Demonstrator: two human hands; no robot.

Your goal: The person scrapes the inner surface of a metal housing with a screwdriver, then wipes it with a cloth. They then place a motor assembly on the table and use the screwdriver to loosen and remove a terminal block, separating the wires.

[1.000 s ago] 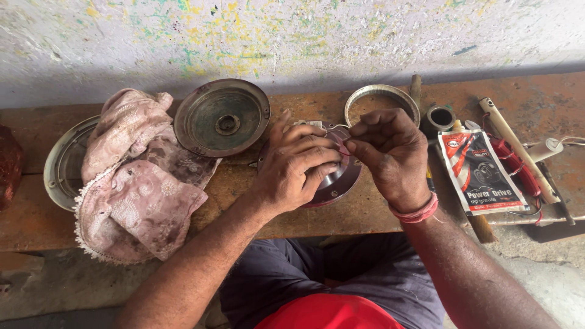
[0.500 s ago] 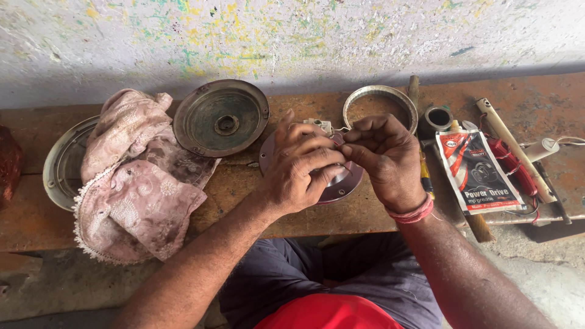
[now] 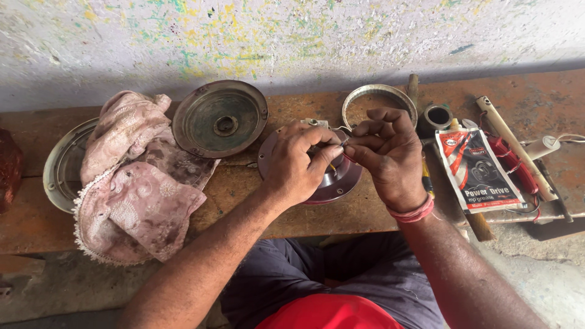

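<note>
Over the near middle of the desk (image 3: 256, 195), the left hand (image 3: 298, 161) and right hand (image 3: 387, 155) pinch thin wires above a round metal motor part (image 3: 332, 183); wiring seems unfinished. Farther left, a detached cover disc (image 3: 219, 119) waits unfitted.

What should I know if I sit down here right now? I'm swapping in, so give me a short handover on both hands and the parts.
Left hand: fingers closed on thin wires over the round metal disc at the bench's front edge.
Right hand: fingers pinching the same wires from the other side.
Nearby: dished metal cover and pink cloth to the left, metal ring behind the hands, grease pouch to the right.
Done: cover and ring are off, set aside.
Left: the wire work is unfinished; nothing is reassembled.
</note>
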